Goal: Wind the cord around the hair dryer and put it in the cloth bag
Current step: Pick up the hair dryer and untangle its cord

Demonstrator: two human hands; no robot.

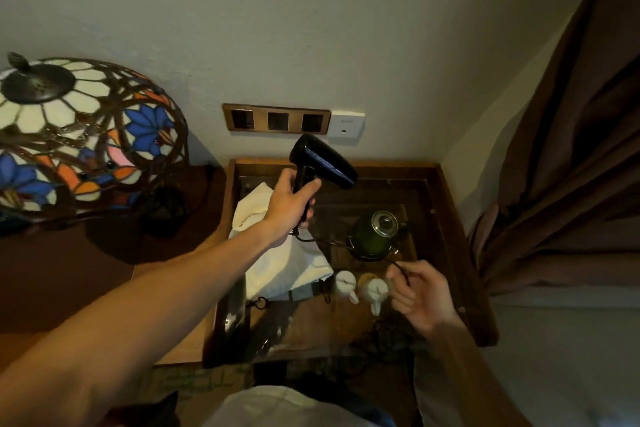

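My left hand [290,205] grips the handle of a black hair dryer [323,163] and holds it up in front of the wall sockets, nozzle pointing right. Its black cord [332,243] hangs from the handle's end and runs right across the glass tabletop. My right hand [420,291] pinches the cord further along, low on the right. A white cloth bag [287,263] lies crumpled on the tabletop below the dryer, under my left wrist.
A stained-glass lamp [79,135] stands on a dark surface at the left. The wood-framed glass table [464,253] shows a green kettle [375,232] and two white cups [360,286] beneath the glass. A socket strip [277,118] is on the wall; brown curtains [571,166] hang right.
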